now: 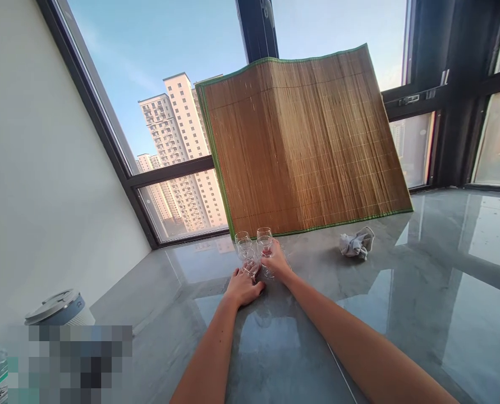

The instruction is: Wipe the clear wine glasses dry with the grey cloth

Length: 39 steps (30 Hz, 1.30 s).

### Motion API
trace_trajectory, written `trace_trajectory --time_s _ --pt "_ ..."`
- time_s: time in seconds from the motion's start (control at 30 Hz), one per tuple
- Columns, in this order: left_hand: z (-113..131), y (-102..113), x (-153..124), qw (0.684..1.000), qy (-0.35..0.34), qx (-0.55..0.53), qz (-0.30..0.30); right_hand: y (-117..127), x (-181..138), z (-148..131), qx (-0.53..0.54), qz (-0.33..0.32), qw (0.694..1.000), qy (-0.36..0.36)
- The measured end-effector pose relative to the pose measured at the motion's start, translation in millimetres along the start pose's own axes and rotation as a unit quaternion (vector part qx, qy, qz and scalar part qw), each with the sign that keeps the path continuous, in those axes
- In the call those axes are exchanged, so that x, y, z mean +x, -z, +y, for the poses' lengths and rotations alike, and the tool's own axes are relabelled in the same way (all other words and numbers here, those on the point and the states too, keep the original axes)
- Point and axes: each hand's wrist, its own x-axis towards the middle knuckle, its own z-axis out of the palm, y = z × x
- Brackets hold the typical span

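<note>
Several small clear stemmed glasses [253,247] stand close together on a glossy grey table [401,314], in front of a folded bamboo mat [304,146] propped upright. My left hand [242,287] rests on the table with its fingers curled around the base of the nearest glass. Just right of it, my right hand [277,261] has its fingers wrapped round the stem of the glass [265,244] that holds a trace of red.
A crumpled grey cloth [357,243] lies on the table to the right of the glasses. A lidded cup [58,307] stands at the near left beside a blurred patch. Large windows and a white wall [43,168] close off the far side.
</note>
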Motion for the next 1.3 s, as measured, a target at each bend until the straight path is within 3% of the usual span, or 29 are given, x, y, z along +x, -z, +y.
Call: trace_trajectory --time_s 0.57,0.87,1.3 --pt "0 1 0 1.0 0.011 -0.005 -0.013 13 0 -1 0.003 -0.072 0.997 -0.009" --pt "4 5 -4 1.0 0.001 -0.009 -0.002 14 0 6 -0.042 -0.033 0.998 -0.028" --pt "3 4 -4 1.0 0.004 -0.006 -0.001 12 -10 -8 -0.135 0.026 0.99 -0.029"
